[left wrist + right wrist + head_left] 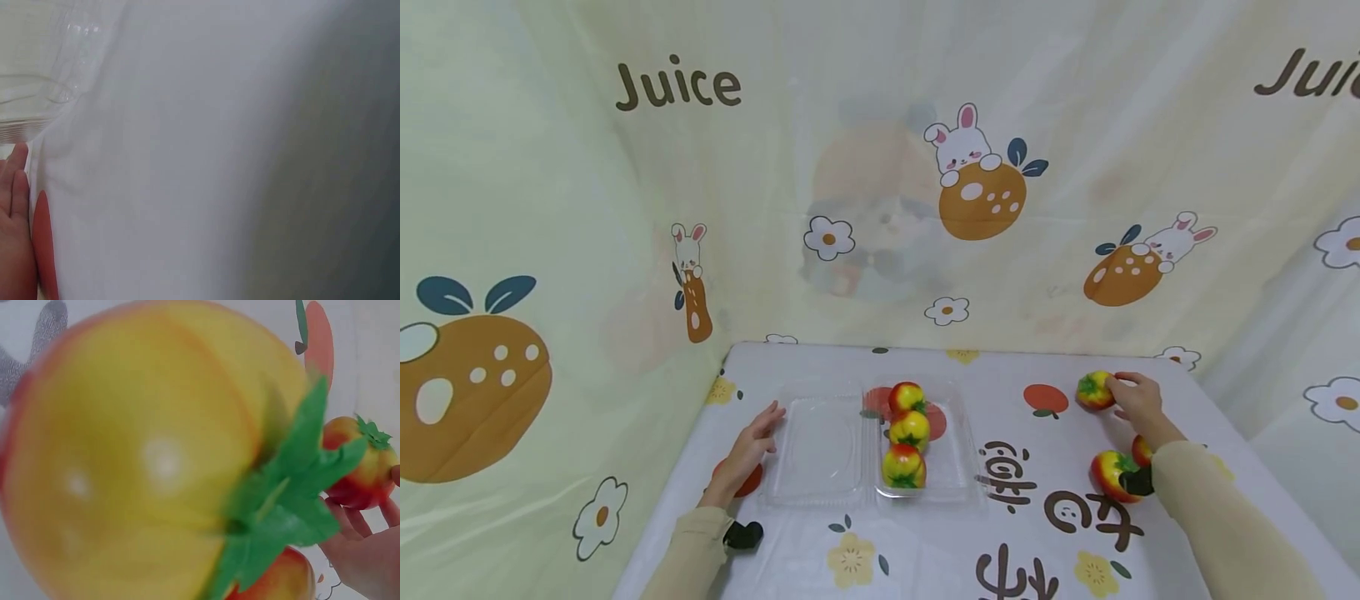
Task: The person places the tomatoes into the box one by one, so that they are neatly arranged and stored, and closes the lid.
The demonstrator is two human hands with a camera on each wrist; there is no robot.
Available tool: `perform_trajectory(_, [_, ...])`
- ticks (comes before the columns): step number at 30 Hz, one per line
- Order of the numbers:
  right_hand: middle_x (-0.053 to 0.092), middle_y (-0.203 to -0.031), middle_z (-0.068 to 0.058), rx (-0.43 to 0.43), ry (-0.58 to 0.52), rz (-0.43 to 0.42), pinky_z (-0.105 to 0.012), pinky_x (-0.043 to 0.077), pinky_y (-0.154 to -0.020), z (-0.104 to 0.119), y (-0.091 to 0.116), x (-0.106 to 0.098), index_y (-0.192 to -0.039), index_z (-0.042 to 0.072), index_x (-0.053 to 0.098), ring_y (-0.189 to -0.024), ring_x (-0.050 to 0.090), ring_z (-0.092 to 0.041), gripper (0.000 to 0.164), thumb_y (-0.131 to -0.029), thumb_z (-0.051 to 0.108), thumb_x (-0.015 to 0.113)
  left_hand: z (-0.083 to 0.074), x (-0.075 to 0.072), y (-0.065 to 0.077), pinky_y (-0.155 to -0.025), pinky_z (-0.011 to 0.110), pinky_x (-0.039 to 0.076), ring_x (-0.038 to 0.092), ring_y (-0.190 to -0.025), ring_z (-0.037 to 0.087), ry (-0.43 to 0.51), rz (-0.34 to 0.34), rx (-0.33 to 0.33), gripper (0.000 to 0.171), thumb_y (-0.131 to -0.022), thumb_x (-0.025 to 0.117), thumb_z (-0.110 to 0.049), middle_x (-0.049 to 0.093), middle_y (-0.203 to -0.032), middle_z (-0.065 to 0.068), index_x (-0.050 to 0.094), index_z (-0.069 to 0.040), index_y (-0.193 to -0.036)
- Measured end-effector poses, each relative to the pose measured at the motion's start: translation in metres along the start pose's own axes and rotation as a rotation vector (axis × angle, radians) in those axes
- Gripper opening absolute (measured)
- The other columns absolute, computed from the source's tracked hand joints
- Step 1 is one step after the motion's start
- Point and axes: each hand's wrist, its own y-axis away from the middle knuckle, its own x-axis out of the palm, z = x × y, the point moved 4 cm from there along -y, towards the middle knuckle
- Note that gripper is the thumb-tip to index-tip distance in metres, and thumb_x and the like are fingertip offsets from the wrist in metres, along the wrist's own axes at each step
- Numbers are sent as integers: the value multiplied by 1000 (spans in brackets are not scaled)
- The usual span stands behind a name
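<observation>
At the far right of the table my right hand (1138,398) grips a red-and-yellow tomato-like fruit (1095,390) with a green leafy cap. In the right wrist view, fingers and thumb lie around that fruit (359,462). Two more such fruits stand below the hand: one (1112,475) partly behind the black wrist strap, the other (1141,451) mostly covered by the forearm. My left hand (751,446) has its fingers extended, with fingertips right at the left edge of an opened clear plastic clamshell box (966,442). Three fruits (909,432) sit in a column in its right half.
The clamshell's left half (820,450) lies flat beside the filled half. A white printed cloth (925,550) covers the table. Printed curtains (880,208) rise behind it and along both sides. One fruit (137,456) looms very close to the right wrist camera.
</observation>
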Motion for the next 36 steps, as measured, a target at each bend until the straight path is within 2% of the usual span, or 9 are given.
perform_trajectory(4, [20,-152,-35,-14,13,9,-50,42,-102,3,1,0,-152,-5,23,-132,37,-46,69,-100,35,45,-9,1,3,-110,45,29,18,-147,38,14,6,15,60,-87,39,14,11,-163,21,33,12,-147])
perform_trajectory(5, [20,-152,-35,-12,17,13,-50,42,-103,2,2,-1,-152,-6,23,-133,36,-47,71,-100,36,47,-5,1,1,-109,42,31,18,-147,38,20,-2,23,61,-86,39,14,12,-163,20,34,12,-147])
perform_trajectory(9, [22,-151,-35,-19,35,8,-49,42,-103,-1,4,-3,-151,-6,24,-130,38,-46,76,-97,37,55,19,2,-7,-113,47,26,19,-147,36,37,-28,36,63,-85,39,14,14,-164,16,36,8,-148])
perform_trajectory(12, [26,-148,-35,-54,55,-2,-45,49,-96,-4,6,-2,-149,-7,27,-125,42,-45,74,-96,34,59,30,4,-11,-113,52,23,19,-148,36,29,-40,37,63,-86,39,13,14,-164,14,36,6,-148])
perform_trajectory(16, [32,-143,-37,-155,142,11,-37,54,-87,3,13,7,-147,-9,30,-121,45,-46,70,-98,32,57,30,3,-10,-110,46,28,20,-147,36,11,-39,27,63,-86,40,12,15,-164,15,37,6,-148])
perform_trajectory(23, [39,-141,-36,-404,240,101,-53,45,-99,49,39,46,-144,-8,36,-125,43,-49,63,-99,31,55,27,0,-12,-94,21,34,23,-146,36,3,-44,46,62,-85,41,13,16,-163,16,38,6,-147])
perform_trajectory(28, [49,-135,-34,-566,226,188,-51,47,-97,79,63,78,-139,-6,46,-121,51,-48,56,-98,30,60,27,-1,-11,-89,16,36,23,-146,38,1,-51,48,62,-85,40,12,16,-163,17,39,8,-146])
perform_trajectory(32, [54,-131,-32,-636,182,254,-43,52,-92,95,84,98,-136,-4,51,-116,57,-46,54,-95,27,66,28,-1,-11,-102,29,36,22,-146,39,0,-52,44,62,-84,39,12,16,-163,18,38,8,-146])
perform_trajectory(36, [56,-130,-30,-680,149,296,-38,54,-88,105,100,116,-133,-3,54,-113,59,-44,51,-93,23,69,27,0,-12,-114,50,25,21,-147,38,26,-43,42,64,-83,39,14,15,-163,17,37,9,-147])
